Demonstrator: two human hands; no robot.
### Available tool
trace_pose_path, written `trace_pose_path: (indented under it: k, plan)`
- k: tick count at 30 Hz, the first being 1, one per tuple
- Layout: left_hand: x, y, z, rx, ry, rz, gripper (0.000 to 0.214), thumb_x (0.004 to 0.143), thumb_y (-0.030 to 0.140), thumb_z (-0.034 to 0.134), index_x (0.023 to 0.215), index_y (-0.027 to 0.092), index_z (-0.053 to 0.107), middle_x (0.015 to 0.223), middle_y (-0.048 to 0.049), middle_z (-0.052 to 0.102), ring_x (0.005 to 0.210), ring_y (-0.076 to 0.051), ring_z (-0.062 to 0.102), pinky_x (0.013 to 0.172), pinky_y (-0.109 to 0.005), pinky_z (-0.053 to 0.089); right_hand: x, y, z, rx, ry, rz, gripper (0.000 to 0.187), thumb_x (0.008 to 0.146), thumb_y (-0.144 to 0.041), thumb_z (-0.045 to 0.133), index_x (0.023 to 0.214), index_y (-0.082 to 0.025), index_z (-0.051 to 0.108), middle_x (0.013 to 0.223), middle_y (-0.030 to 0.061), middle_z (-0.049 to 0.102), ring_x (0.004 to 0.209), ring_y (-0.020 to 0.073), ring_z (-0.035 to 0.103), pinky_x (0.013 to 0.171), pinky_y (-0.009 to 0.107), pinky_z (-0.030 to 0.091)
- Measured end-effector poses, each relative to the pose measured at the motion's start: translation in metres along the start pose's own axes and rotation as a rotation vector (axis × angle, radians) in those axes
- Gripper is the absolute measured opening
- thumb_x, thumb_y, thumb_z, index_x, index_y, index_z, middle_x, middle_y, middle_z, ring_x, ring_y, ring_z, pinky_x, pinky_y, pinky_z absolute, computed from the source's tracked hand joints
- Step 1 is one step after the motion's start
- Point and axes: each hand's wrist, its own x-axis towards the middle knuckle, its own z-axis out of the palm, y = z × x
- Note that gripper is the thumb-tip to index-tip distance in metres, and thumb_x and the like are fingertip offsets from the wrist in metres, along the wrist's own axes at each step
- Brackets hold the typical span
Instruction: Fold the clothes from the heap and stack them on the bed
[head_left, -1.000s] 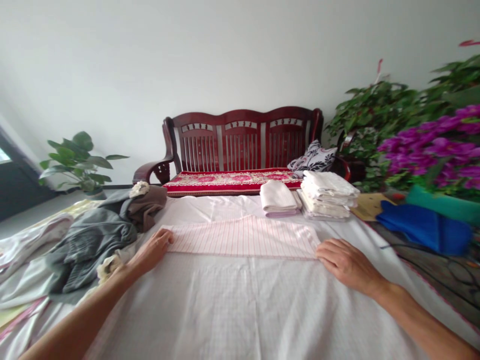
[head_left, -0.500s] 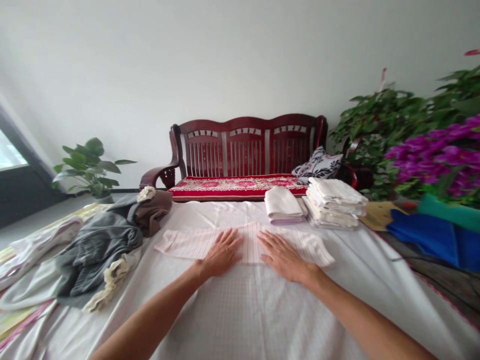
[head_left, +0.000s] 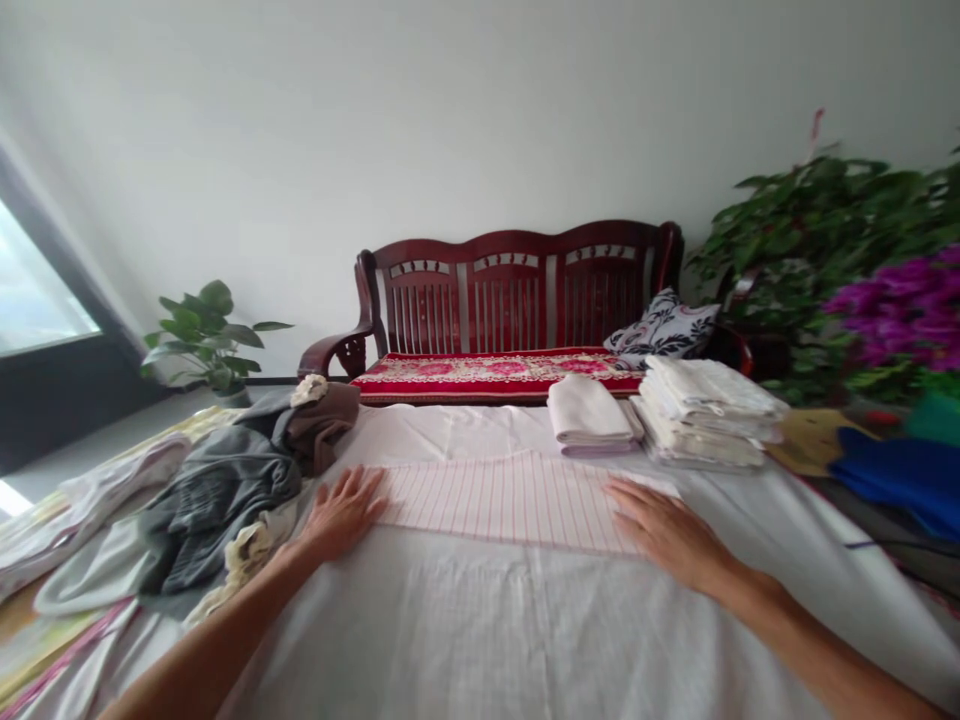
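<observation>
A: Entry one?

B: Pink-striped cloth (head_left: 502,495), folded into a flat band, lying crosswise on the white sheet (head_left: 487,630).

A: Hands?

B: Left hand (head_left: 341,515): palm down, fingers spread, gripping nothing, fingertips on the cloth's left end. Right hand (head_left: 664,530): flat, fingers loosely apart, gripping nothing, resting on the cloth's right end. The cloth spans the gap between them.

A: Neighbours?

B: Grey garment heap (head_left: 217,490), just left of the left hand. Small folded pile (head_left: 589,415) and taller folded stack (head_left: 705,410), beyond the cloth's right half, apart from it.
</observation>
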Motion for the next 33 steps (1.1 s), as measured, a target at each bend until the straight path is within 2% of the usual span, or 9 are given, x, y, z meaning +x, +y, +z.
trace_pose_path:
  k: [3,6,9,12,16,21,24,27,33]
  plan:
    - [0.016,0.023,-0.013,-0.003,0.162,-0.01,0.042,0.1,0.043,0.041,0.131,0.027,0.065,0.15,-0.0091,0.052,0.144,-0.035,0.037,0.116,-0.058,0.025,0.021,-0.003,-0.01,0.019,0.08,0.111,0.044,0.099,-0.03,0.03,0.107,-0.022,0.073,0.112,0.0088,0.075,0.104,0.0232,0.068,0.092,0.039,0.052]
    - [0.04,0.071,-0.027,-0.214,0.269,0.194,0.036,0.101,0.035,0.04,0.11,0.025,0.074,0.125,-0.0062,0.07,0.12,-0.025,0.059,0.108,-0.041,0.04,0.035,-0.005,-0.005,-0.072,0.216,0.143,0.038,0.095,-0.024,0.038,0.114,-0.017,0.07,0.119,0.0113,0.072,0.111,0.0269,0.064,0.097,0.043,0.049]
    - [0.065,0.132,-0.037,-0.432,0.233,0.278,0.032,0.099,0.031,0.044,0.102,0.022,0.074,0.109,-0.0051,0.074,0.105,-0.02,0.066,0.096,-0.032,0.047,0.036,-0.006,0.011,-0.162,0.287,0.124,0.04,0.093,-0.022,0.043,0.125,-0.014,0.065,0.13,0.0129,0.067,0.126,0.0296,0.055,0.104,0.046,0.044]
    - [0.087,0.187,-0.043,-0.421,0.131,0.271,0.03,0.098,0.029,0.046,0.106,0.022,0.074,0.112,-0.0048,0.074,0.107,-0.019,0.065,0.093,-0.029,0.046,0.032,-0.007,0.024,-0.216,0.304,0.099,0.041,0.094,-0.023,0.044,0.129,-0.013,0.063,0.133,0.0129,0.065,0.131,0.0304,0.049,0.108,0.046,0.041]
    - [0.105,0.233,-0.047,-0.347,0.078,0.259,0.034,0.097,0.04,0.048,0.101,0.021,0.075,0.108,-0.0085,0.075,0.105,-0.024,0.066,0.089,-0.033,0.045,0.028,-0.008,0.027,-0.211,0.286,0.108,0.041,0.094,-0.023,0.044,0.13,-0.013,0.062,0.133,0.0129,0.064,0.132,0.0299,0.048,0.108,0.045,0.04]
    - [0.107,0.257,-0.05,-0.239,0.018,0.28,0.04,0.093,0.049,0.051,0.089,0.019,0.076,0.1,-0.0137,0.076,0.106,-0.031,0.065,0.092,-0.041,0.043,0.029,-0.011,0.022,-0.168,0.265,0.128,0.037,0.094,-0.02,0.048,0.125,-0.014,0.065,0.133,0.0135,0.063,0.133,0.0295,0.048,0.11,0.045,0.038]
    - [0.104,0.26,-0.054,-0.225,0.001,0.293,0.034,0.089,0.05,0.057,0.091,0.021,0.076,0.099,-0.0114,0.076,0.106,-0.03,0.065,0.094,-0.041,0.042,0.028,-0.014,0.02,-0.16,0.251,0.137,0.035,0.094,-0.02,0.049,0.124,-0.014,0.066,0.133,0.0134,0.063,0.133,0.0294,0.048,0.111,0.044,0.038]
    - [0.107,0.261,-0.054,-0.292,-0.076,0.268,0.037,0.089,0.051,0.054,0.081,0.021,0.074,0.092,-0.0107,0.076,0.102,-0.03,0.066,0.092,-0.041,0.042,0.028,-0.015,0.018,-0.147,0.252,0.143,0.034,0.095,-0.021,0.048,0.123,-0.015,0.066,0.132,0.0128,0.064,0.131,0.0291,0.049,0.11,0.045,0.039]
    - [0.129,0.261,-0.042,-0.451,-0.243,0.19,0.046,0.083,0.056,0.06,0.056,0.019,0.064,0.061,-0.0045,0.063,0.078,-0.024,0.065,0.075,-0.031,0.043,0.027,-0.017,0.016,-0.129,0.249,0.148,0.033,0.095,-0.02,0.049,0.123,-0.015,0.066,0.13,0.0128,0.065,0.13,0.0282,0.05,0.11,0.044,0.039]
